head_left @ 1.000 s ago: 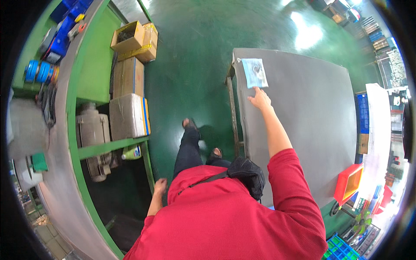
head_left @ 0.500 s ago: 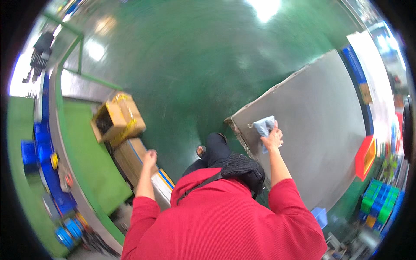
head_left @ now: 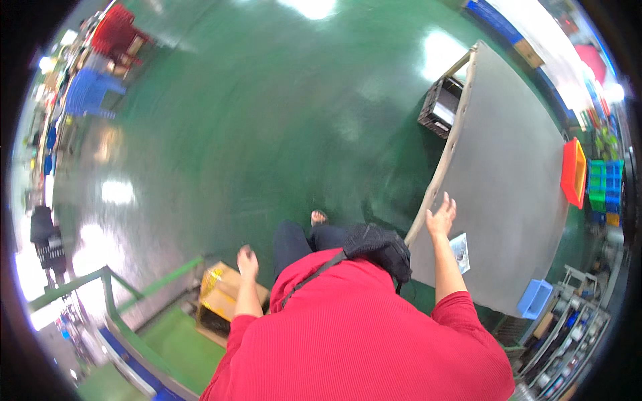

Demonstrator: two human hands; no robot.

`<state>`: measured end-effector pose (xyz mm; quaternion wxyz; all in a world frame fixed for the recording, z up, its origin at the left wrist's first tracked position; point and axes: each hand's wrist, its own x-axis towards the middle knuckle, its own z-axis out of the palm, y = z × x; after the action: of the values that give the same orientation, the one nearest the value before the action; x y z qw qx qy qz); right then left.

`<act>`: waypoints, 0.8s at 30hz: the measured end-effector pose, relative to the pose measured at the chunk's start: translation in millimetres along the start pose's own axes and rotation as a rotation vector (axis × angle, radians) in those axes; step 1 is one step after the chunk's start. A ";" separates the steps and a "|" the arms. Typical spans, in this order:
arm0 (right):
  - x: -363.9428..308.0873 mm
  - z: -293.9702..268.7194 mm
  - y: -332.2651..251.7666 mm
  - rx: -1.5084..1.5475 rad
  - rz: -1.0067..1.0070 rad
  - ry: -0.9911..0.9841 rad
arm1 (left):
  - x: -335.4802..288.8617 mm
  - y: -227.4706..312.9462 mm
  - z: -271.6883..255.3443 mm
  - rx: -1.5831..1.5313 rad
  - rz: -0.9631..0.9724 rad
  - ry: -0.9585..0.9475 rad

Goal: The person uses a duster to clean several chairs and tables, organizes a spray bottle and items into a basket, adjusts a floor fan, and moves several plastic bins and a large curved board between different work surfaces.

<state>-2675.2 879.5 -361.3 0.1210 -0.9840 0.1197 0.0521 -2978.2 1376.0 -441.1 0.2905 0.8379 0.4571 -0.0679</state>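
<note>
My right hand [head_left: 441, 215] is open, its fingers spread, over the left edge of a grey-topped table [head_left: 511, 154]. Nothing is in it. Beside my right forearm, a small pale packet [head_left: 461, 254] lies flat on the tabletop, partly hidden by the arm. My left hand [head_left: 247, 262] hangs low on the left, its fingers curled closed. Something small and dark shows at its fingertips, too small to make out. Below that hand stands a cardboard box [head_left: 231, 284] with yellow tape.
A black crate [head_left: 441, 107] stands by the table's far left side. An orange bin [head_left: 573, 172] and a light blue bin [head_left: 534, 299] sit along its right side. Green railing [head_left: 107, 287] runs at lower left. Stacked blue stools [head_left: 93, 92] and red stools [head_left: 117, 33] stand far left.
My right hand has let go of the pale packet, which now lies on the table. I have moved forward and turned; the taped box now lies nearer my left side.
</note>
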 end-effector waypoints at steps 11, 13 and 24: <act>91.1 49.8 -186.8 0.211 0.235 -0.228 | 359.3 70.7 -68.5 1.210 0.778 -1.036; 91.2 46.6 -206.8 0.208 0.442 -0.356 | 465.5 184.4 -83.1 0.784 0.374 -0.458; 361.7 69.8 -112.6 -0.173 0.518 0.556 | 753.6 819.8 89.6 0.548 1.080 -0.026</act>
<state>-2303.1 922.4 -450.9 -0.0165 -0.9044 0.3876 -0.1777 -1872.5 1535.5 -452.4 0.0629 0.9948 -0.0708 -0.0366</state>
